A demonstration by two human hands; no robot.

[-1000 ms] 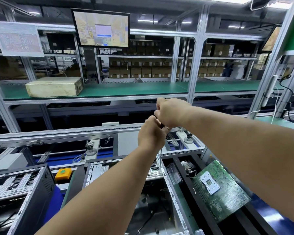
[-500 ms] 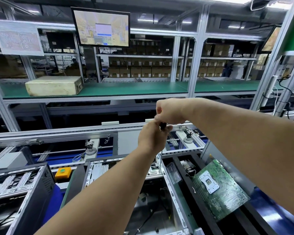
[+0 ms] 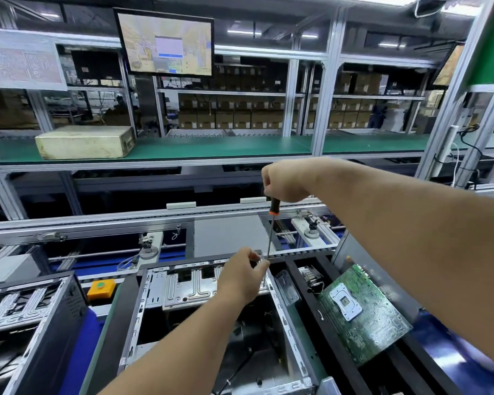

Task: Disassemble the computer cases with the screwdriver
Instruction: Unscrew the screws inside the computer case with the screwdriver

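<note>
The screwdriver (image 3: 271, 229) has a black-and-orange handle and a long thin shaft, standing nearly upright over the open case (image 3: 211, 283) at centre. The right hand (image 3: 285, 179), at 12 o'clock from the case, has its grip clamped round the handle. The left hand (image 3: 244, 273) pinches the shaft's tip at the case's far right corner. A green board (image 3: 360, 312) lies at 3 o'clock.

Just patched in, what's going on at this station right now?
A person is working on an open computer case on the line. The right hand grips the orange-and-black handle of a screwdriver, held nearly upright, while the left hand pinches the lower end of its shaft at the case's top right edge. A green motherboard lies out to the right, and another open case sits to the left.
</note>
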